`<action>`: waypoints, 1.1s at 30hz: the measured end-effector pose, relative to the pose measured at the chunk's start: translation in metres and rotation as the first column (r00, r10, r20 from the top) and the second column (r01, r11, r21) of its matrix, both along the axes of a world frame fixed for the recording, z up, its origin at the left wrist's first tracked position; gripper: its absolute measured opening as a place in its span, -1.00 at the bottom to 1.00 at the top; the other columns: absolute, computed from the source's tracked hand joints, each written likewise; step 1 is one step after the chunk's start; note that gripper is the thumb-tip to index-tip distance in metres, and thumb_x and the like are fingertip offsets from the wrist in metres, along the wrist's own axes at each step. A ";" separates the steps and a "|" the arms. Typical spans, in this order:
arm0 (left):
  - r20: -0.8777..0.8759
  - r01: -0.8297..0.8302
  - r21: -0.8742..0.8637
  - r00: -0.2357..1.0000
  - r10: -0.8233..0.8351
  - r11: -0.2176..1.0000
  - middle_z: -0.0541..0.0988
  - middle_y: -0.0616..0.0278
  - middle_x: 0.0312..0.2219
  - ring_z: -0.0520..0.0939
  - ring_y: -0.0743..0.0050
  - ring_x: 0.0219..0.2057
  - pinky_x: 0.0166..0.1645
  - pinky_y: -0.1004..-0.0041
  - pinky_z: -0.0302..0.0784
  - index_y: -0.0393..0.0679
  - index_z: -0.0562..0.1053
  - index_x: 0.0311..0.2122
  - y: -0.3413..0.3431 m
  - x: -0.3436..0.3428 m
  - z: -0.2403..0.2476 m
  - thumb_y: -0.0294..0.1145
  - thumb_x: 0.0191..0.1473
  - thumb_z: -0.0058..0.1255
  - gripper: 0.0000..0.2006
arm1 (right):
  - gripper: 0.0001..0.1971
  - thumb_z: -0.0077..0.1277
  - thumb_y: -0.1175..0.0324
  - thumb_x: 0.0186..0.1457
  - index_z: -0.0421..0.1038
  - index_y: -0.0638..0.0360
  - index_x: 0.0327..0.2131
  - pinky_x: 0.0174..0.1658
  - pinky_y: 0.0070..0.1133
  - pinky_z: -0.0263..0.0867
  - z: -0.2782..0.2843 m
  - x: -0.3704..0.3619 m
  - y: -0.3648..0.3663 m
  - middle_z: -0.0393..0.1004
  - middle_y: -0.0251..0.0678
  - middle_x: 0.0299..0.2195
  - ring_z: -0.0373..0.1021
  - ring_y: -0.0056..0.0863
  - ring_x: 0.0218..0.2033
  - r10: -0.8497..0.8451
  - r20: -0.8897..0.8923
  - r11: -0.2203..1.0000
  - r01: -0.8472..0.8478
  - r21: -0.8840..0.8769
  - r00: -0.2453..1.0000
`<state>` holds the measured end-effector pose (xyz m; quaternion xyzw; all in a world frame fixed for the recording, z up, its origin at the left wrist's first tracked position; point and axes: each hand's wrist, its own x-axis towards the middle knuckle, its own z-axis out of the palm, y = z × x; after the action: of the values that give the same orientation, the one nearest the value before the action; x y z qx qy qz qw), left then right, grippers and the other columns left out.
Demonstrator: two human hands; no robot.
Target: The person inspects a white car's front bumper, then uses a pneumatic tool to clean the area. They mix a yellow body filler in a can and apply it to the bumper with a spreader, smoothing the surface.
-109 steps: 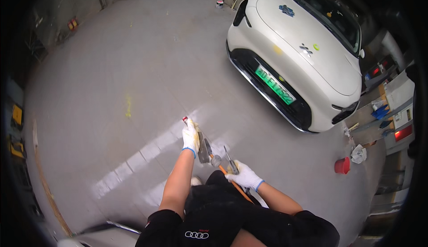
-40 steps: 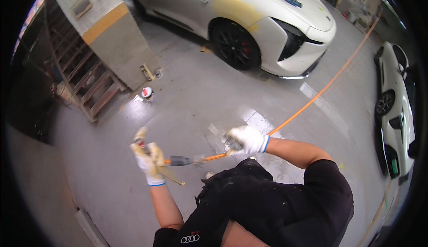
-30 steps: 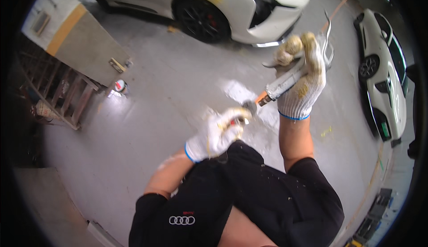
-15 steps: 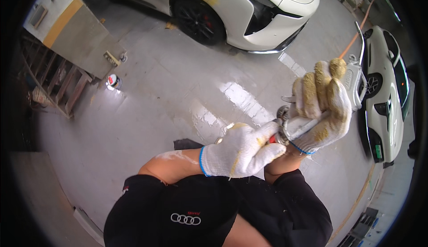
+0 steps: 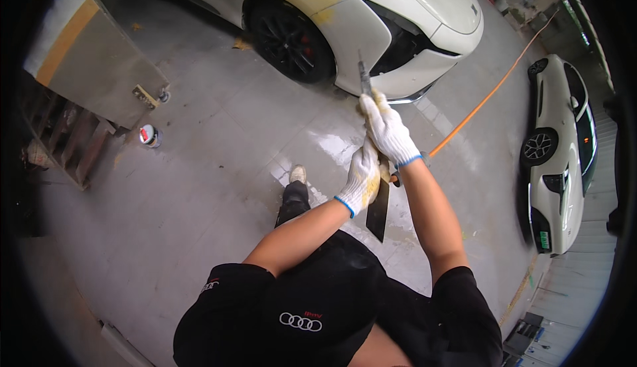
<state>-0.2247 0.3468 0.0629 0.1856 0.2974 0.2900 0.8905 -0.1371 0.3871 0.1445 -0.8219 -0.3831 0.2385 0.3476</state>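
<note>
In front of my body, my left hand (image 5: 361,178) and my right hand (image 5: 390,131) come together, both in white knit gloves with blue cuffs and yellowish stains. Their fingers are closed around a long air tool, mostly hidden by the gloves. A dark flat plate (image 5: 378,218) hangs below my left hand and looks like part of it. Beyond my right fingers sticks out a narrow grey end (image 5: 363,78). An orange hose (image 5: 474,114) runs from beside my right wrist toward the far right; where it joins the tool is hidden.
A white car (image 5: 358,32) with yellowish patches on its fender stands ahead, its headlight opening dark. Another white car (image 5: 564,155) is at the right. On the grey floor at left stands a small can (image 5: 150,136), near wooden steps (image 5: 79,148) and a wall panel (image 5: 109,62).
My right hand has turned over and moved left and away from me. Both hands now hold the tool farther out. The dark plate and more of the orange hose have come into sight.
</note>
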 end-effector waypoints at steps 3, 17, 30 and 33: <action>-0.095 0.009 0.042 0.995 -0.005 0.999 0.49 0.37 -0.44 0.49 0.59 -0.51 -0.44 0.45 0.47 -0.12 0.42 -0.16 0.057 0.027 -0.036 0.19 0.39 -0.17 -0.51 | -0.52 -0.16 -0.01 0.40 0.33 0.19 0.12 -0.09 -0.19 0.43 -0.039 0.025 0.059 0.63 -0.02 -0.35 0.57 0.04 -0.23 0.085 0.200 0.995 -0.073 -0.069 0.976; -0.107 -0.011 -0.388 0.994 -0.033 0.922 0.50 0.30 -0.49 0.56 0.41 -0.60 -0.61 0.43 0.44 -0.01 0.40 -0.16 0.256 0.138 -0.079 0.30 0.34 -0.22 -0.48 | -0.52 -0.15 -0.07 0.37 0.31 0.27 -0.15 -0.20 -0.06 0.48 -0.090 0.116 0.263 0.59 0.17 -0.43 0.57 0.21 -0.34 -0.080 0.402 0.981 0.143 -0.129 0.912; -0.101 -0.039 -0.540 0.995 -0.018 0.841 0.56 0.27 -0.47 0.59 0.28 -0.55 -0.53 0.34 0.47 -0.01 0.43 -0.14 0.310 0.193 -0.131 0.51 0.24 -0.41 -0.29 | -0.54 -0.10 -0.05 0.33 0.31 0.25 -0.16 -0.13 -0.08 0.47 -0.122 0.166 0.328 0.61 0.16 -0.38 0.58 0.18 -0.30 0.013 0.332 0.969 0.070 -0.236 0.943; -0.112 -0.049 -0.565 0.994 -0.018 0.823 0.56 0.28 -0.48 0.58 0.29 -0.56 -0.55 0.33 0.46 0.00 0.44 -0.19 0.315 0.198 -0.140 0.51 0.25 -0.39 -0.30 | -0.54 -0.10 -0.05 0.32 0.32 0.25 -0.15 -0.13 -0.09 0.47 -0.131 0.169 0.337 0.61 0.15 -0.37 0.58 0.17 -0.29 0.045 0.318 0.958 0.049 -0.283 0.947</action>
<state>-0.0267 0.6618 -0.0768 -0.0736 0.4213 0.1848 0.8849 0.0315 0.7241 0.0134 -0.8918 -0.3949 0.1545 0.1578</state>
